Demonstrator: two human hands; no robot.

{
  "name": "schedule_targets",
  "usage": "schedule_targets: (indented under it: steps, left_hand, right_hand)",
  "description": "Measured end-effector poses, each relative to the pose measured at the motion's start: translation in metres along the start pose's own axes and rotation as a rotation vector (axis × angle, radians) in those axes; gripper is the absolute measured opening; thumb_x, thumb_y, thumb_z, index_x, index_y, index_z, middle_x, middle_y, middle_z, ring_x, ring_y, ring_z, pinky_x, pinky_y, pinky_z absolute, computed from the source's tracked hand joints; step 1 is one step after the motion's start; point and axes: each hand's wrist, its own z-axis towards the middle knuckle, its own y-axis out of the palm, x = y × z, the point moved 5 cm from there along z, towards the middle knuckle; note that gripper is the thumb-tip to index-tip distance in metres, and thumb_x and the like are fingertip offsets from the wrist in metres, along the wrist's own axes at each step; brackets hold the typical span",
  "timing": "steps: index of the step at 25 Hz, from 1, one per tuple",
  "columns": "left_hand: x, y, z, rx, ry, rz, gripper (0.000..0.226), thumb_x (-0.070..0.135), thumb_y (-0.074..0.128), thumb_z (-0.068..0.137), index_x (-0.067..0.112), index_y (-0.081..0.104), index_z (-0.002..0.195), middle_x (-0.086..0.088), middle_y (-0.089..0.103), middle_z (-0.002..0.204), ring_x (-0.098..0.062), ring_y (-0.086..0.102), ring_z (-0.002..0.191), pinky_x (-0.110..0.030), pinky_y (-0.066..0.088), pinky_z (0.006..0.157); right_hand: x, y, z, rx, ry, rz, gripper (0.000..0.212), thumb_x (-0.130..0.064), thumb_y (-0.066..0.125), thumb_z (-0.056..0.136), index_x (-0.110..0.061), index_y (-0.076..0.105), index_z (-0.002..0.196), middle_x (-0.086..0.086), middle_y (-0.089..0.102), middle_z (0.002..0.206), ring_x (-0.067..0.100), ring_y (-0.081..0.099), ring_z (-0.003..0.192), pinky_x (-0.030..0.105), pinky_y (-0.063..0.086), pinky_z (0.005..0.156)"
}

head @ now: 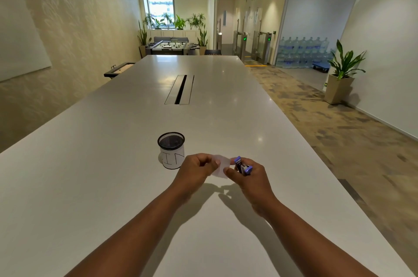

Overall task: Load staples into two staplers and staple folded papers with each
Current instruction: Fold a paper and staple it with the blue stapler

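Note:
A small folded white paper (222, 166) is held above the white table (113, 186) between both hands. My left hand (196, 170) pinches its left edge with curled fingers. My right hand (250, 174) grips a small purple stapler (242, 165), its jaws at the paper's right edge, while the thumb touches the paper's lower right corner. Only this one stapler shows in the view; no loose staples are visible.
A black mesh cup (171, 150) wrapped in paper marked "IN" stands just left of my left hand. A cable slot (179, 89) lies in the table's middle farther away. The table's right edge runs close beside my right arm.

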Motion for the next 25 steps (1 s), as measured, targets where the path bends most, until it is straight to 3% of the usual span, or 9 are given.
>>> schedule_targets:
  steps: [2, 5, 9, 14, 18, 25]
  left_hand:
    - [0.002, 0.002, 0.001, -0.002, 0.014, 0.038, 0.009, 0.021, 0.07, 0.093, 0.019, 0.079, 0.095, 0.006, 0.077, 0.084, -0.005, 0.067, 0.073, -0.018, 0.051, 0.068]
    - [0.0, 0.003, 0.001, 0.015, -0.004, 0.037, 0.007, 0.025, 0.073, 0.091, 0.02, 0.076, 0.095, -0.003, 0.077, 0.09, -0.01, 0.066, 0.075, -0.023, 0.052, 0.069]
    - [-0.012, 0.011, -0.002, 0.059, -0.144, -0.19, 0.007, 0.016, 0.071, 0.091, 0.011, 0.069, 0.085, -0.005, 0.069, 0.08, -0.019, 0.057, 0.074, -0.029, 0.049, 0.071]
    - [-0.012, 0.01, 0.003, 0.189, -0.182, -0.376, 0.003, 0.014, 0.071, 0.09, 0.014, 0.069, 0.093, -0.003, 0.073, 0.092, -0.016, 0.067, 0.083, -0.031, 0.058, 0.075]
    - [-0.009, 0.002, 0.008, 0.262, -0.161, -0.394, 0.011, 0.012, 0.07, 0.092, 0.01, 0.07, 0.103, -0.004, 0.074, 0.093, -0.016, 0.069, 0.087, -0.026, 0.059, 0.07]
    - [-0.008, -0.001, 0.011, 0.262, -0.152, -0.363, 0.01, 0.01, 0.064, 0.097, 0.013, 0.07, 0.105, -0.004, 0.075, 0.098, -0.017, 0.07, 0.093, -0.025, 0.06, 0.07]
  right_hand:
    - [0.003, 0.001, 0.002, 0.029, 0.011, -0.032, 0.022, -0.014, 0.074, 0.088, -0.015, 0.062, 0.07, -0.011, 0.05, 0.059, 0.01, 0.042, 0.055, 0.025, 0.035, 0.058]
    - [0.01, 0.0, 0.003, 0.063, 0.121, 0.122, 0.012, -0.018, 0.073, 0.089, -0.013, 0.068, 0.079, -0.009, 0.05, 0.058, 0.013, 0.041, 0.057, 0.03, 0.035, 0.057]
    - [0.022, 0.003, 0.001, 0.074, 0.294, 0.38, 0.011, -0.019, 0.077, 0.087, -0.015, 0.067, 0.086, 0.002, 0.053, 0.073, 0.013, 0.045, 0.059, 0.028, 0.037, 0.053]
    - [0.022, 0.012, -0.006, -0.002, 0.305, 0.228, 0.018, -0.027, 0.074, 0.089, -0.018, 0.059, 0.087, 0.0, 0.047, 0.069, 0.014, 0.039, 0.058, 0.027, 0.033, 0.052]
    - [0.023, 0.019, -0.013, -0.119, 0.386, 0.204, 0.016, -0.031, 0.057, 0.096, -0.021, 0.053, 0.107, 0.005, 0.05, 0.093, 0.016, 0.048, 0.069, 0.03, 0.041, 0.056]
    - [0.016, 0.029, -0.017, -0.254, 0.322, 0.001, 0.027, -0.053, 0.045, 0.101, -0.033, 0.047, 0.12, 0.002, 0.055, 0.105, 0.016, 0.054, 0.086, 0.035, 0.051, 0.078]
